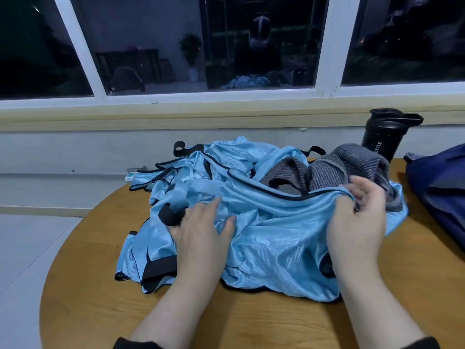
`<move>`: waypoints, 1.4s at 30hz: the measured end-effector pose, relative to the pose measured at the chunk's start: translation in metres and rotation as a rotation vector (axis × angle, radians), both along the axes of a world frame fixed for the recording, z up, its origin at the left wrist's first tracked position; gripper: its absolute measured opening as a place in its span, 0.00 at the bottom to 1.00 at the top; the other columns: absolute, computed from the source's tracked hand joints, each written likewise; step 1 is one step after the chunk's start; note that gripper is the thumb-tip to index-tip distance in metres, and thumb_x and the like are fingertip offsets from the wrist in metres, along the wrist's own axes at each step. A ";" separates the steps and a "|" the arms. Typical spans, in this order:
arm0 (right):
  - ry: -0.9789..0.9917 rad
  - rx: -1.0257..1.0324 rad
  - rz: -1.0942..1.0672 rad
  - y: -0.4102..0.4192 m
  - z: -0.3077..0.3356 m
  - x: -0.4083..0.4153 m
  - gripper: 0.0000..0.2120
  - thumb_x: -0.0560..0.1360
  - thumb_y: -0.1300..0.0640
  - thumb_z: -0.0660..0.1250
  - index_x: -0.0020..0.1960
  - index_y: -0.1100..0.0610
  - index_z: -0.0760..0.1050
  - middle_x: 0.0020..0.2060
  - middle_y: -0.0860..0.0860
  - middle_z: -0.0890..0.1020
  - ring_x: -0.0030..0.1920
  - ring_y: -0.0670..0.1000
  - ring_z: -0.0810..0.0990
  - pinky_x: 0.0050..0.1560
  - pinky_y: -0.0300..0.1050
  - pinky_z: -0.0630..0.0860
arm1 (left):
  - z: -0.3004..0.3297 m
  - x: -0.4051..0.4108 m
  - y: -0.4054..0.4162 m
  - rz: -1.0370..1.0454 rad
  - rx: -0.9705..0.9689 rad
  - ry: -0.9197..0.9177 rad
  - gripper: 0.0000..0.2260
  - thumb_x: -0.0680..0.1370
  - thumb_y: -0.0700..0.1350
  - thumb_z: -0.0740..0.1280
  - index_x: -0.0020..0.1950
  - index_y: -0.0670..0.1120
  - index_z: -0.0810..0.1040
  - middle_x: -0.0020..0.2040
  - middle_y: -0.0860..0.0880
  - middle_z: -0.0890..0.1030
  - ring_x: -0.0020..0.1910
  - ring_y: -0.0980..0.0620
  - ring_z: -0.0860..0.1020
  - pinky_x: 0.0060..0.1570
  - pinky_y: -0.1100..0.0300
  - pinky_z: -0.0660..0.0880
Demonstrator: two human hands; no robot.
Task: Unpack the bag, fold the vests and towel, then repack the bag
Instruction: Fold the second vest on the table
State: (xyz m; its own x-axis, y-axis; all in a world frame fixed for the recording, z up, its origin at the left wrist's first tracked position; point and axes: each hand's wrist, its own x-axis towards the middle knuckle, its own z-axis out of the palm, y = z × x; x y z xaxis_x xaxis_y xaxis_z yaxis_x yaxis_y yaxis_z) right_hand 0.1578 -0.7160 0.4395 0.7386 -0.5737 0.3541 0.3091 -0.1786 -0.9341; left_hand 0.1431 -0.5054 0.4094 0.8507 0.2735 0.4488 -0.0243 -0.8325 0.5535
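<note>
A heap of light blue vests (271, 238) with black trim lies crumpled on the round wooden table (100, 298). A grey ribbed towel (352, 162) sits bunched on the heap's far right side. My left hand (201, 230) rests on the blue fabric near a black strap, fingers spread and slightly bent. My right hand (359, 215) pinches the black-trimmed edge of the top vest beside the towel. The dark blue bag (437, 192) lies at the table's right edge, partly out of view.
A black shaker bottle (387, 134) stands upright behind the towel at the back right. Beyond the table runs a low wall and a window sill (176, 114). The floor (30, 248) lies to the left of the table.
</note>
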 end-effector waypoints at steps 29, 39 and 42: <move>0.029 -0.020 0.270 -0.033 0.066 -0.047 0.09 0.79 0.63 0.61 0.47 0.50 0.75 0.36 0.44 0.79 0.38 0.47 0.76 0.38 0.43 0.74 | 0.046 -0.050 -0.006 -0.129 -0.294 0.022 0.06 0.78 0.39 0.66 0.45 0.50 0.76 0.38 0.52 0.78 0.38 0.51 0.74 0.37 0.60 0.67; -0.091 -0.166 0.295 -0.061 0.178 -0.042 0.09 0.76 0.63 0.70 0.55 0.56 0.76 0.51 0.54 0.83 0.48 0.44 0.84 0.45 0.41 0.81 | 0.211 -0.028 -0.008 -0.381 -0.800 -0.059 0.10 0.80 0.33 0.57 0.48 0.41 0.77 0.38 0.41 0.81 0.30 0.46 0.81 0.26 0.63 0.73; 0.231 -0.665 0.269 -0.063 0.166 -0.032 0.43 0.76 0.54 0.75 0.82 0.50 0.53 0.80 0.52 0.61 0.75 0.52 0.68 0.72 0.52 0.70 | 0.197 -0.019 -0.013 -0.376 -0.571 0.087 0.17 0.81 0.33 0.59 0.65 0.50 0.72 0.43 0.50 0.80 0.34 0.53 0.74 0.30 0.65 0.72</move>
State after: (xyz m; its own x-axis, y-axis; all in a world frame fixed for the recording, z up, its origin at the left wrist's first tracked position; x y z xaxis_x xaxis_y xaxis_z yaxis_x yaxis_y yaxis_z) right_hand 0.1263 -0.7791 0.6056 0.9203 -0.0825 0.3824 0.2314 -0.6734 -0.7022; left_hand 0.1240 -0.5184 0.6062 0.9605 0.1260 0.2481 -0.1902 -0.3534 0.9159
